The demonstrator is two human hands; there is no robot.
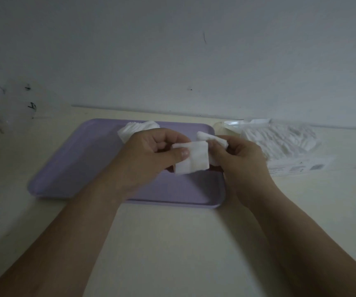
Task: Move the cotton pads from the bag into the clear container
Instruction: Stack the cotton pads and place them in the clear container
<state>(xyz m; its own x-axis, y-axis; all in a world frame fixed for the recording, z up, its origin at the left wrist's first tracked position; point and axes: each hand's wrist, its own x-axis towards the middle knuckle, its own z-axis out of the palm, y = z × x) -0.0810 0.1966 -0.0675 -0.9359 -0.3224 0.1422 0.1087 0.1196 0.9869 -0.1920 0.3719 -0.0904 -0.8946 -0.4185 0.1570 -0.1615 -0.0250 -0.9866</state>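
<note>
While we pinch one square cotton pad (pixel 192 156) under the thumb of our left hand (pixel 151 155), our right hand (pixel 241 159) closes its grip on a second pad (pixel 212 138) just beside it. Both pads hang above the lilac tray (pixel 76 168). Behind the left hand a fanned stack of pads (pixel 138 127) sits at the tray's far edge; whether clear walls hold that stack we cannot tell. To the right of the tray, the clear bag (pixel 284 144) lies on the pale table (pixel 168 243) against the wall, packed with many white pads.
</note>
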